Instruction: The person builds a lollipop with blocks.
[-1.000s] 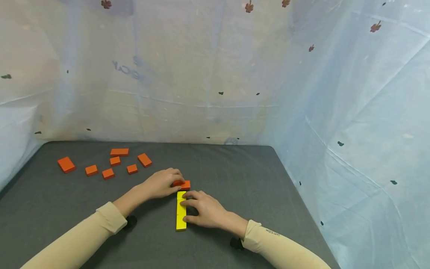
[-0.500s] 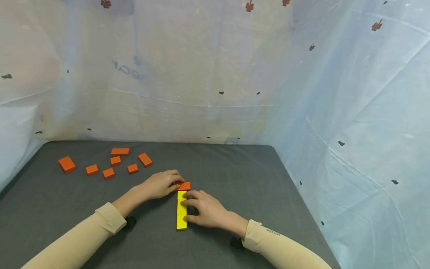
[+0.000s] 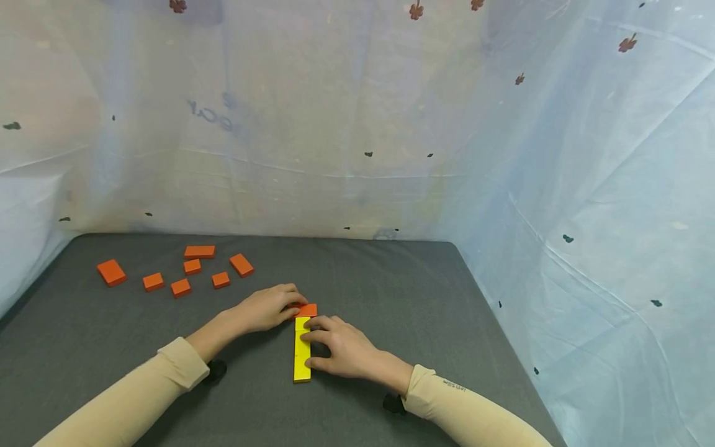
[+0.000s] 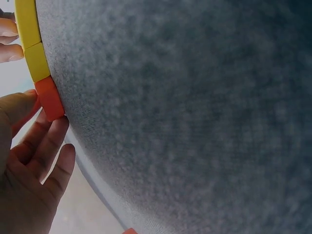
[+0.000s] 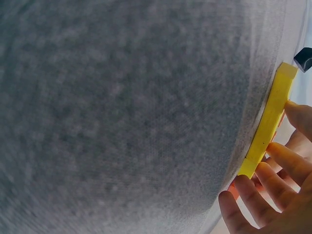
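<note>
Yellow blocks [image 3: 301, 363] lie end to end in a narrow row on the dark table, pointing away from me. Across the far end of this row sits an orange block [image 3: 308, 310]; the left wrist view shows the orange block [image 4: 50, 99] touching the last yellow one. My left hand [image 3: 270, 308] pinches the orange block from its left, thumb on the near side and fingers on the far side. My right hand [image 3: 347, 351] rests spread fingertips and thumb along the right side of the yellow row [image 5: 271, 117]. Its fingers are extended, not wrapped round it.
Several loose orange blocks lie at the back left, among them a large one [image 3: 112, 272], a tilted one [image 3: 241, 265] and a small one [image 3: 180, 287]. Pale plastic sheeting [image 3: 313, 124] hangs behind the table [image 3: 402, 292] and along its right side.
My left hand has drawn the orange block slightly toward me, against the far end of the yellow row. The right hand and the loose orange blocks have stayed put.
</note>
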### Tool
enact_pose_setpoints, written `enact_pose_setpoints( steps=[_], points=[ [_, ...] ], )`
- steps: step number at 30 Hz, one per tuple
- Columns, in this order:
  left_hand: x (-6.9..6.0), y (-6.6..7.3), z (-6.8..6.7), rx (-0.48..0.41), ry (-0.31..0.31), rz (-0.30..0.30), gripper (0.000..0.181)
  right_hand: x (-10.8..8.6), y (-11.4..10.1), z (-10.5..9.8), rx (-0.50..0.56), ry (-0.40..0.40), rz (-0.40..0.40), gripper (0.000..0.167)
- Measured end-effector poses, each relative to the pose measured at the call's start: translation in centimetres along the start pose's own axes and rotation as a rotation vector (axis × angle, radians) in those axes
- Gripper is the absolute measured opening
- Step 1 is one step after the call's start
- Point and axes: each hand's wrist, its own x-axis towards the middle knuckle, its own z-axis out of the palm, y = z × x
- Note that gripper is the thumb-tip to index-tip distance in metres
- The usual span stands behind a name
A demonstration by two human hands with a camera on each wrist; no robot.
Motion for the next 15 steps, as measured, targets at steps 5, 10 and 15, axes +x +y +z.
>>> enact_pose_setpoints(
  steps=[5, 10, 15],
  points=[
    [-0.08, 0.03, -0.01, -0.006, 0.000, 0.003, 0.022, 0.02, 0.00, -0.01, 0.002, 0.001, 0.001, 0.046],
    [-0.09, 0.05, -0.02, -0.012, -0.009, -0.001, 0.022, 0.04, -0.03, -0.05, 0.003, -0.004, 0.000, 0.046],
    [-0.02, 0.04, -0.10, -0.007, -0.018, -0.008, 0.022, 0.10, -0.06, -0.11, 0.002, -0.005, 0.001, 0.046]
  ],
)
